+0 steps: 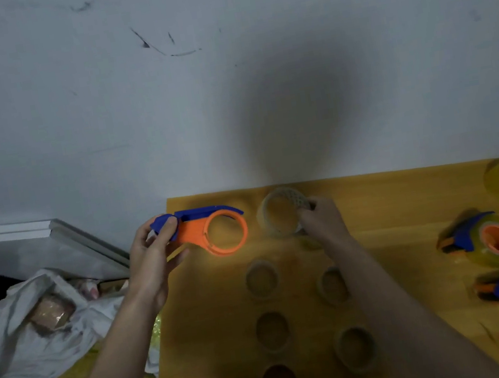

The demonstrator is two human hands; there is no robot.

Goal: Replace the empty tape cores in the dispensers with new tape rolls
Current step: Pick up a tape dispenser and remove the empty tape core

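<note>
The table (390,199) is yellowish wood with a smooth, faintly shiny finish, and on it near its far edge a dispenser (212,230) of matt orange and blue plastic sits beside a tape roll (281,213) of clear, glossy film. Nearer on the table stand dull brown cardboard cores (262,280), and toward its right edge further dispensers (484,238) carry glossy yellowish tape. Off its left edge lies a crumpled white plastic bag (36,337), thin and slightly shiny.

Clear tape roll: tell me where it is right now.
In the head view, the clear tape roll is in the right hand, over the yellow table's far edge, just right of the empty orange-and-blue dispenser.
</note>
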